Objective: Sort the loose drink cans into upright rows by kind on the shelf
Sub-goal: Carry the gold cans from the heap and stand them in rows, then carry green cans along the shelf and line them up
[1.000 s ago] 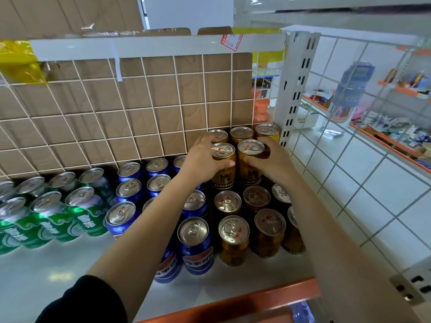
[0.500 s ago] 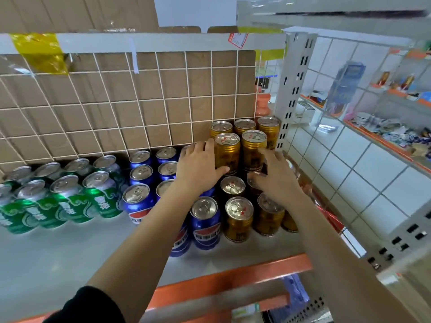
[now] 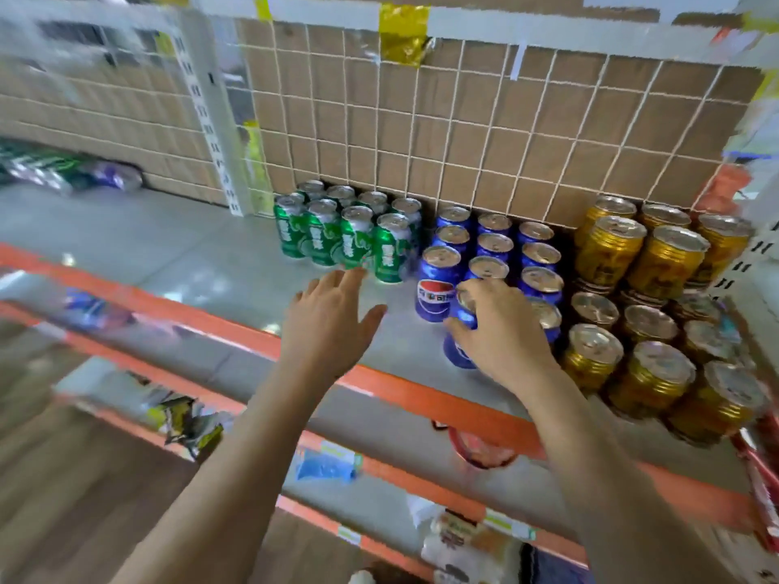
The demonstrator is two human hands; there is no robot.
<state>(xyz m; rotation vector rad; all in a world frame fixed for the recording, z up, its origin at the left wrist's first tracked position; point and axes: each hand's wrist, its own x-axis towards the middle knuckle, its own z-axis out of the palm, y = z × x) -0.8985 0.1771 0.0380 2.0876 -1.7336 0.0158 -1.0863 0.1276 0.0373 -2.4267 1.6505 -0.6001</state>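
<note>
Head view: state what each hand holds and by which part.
Right hand grips the front blue Pepsi can round its upper side, fingers curled over it. Left hand holds nothing.

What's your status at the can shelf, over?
Left hand open, in front of green cans. Right hand grips front blue can, at blue rows. Gold cans upright at right. Nothing blocking either hand.

Bright even light; motion blur, smeared warped edges.
</note>
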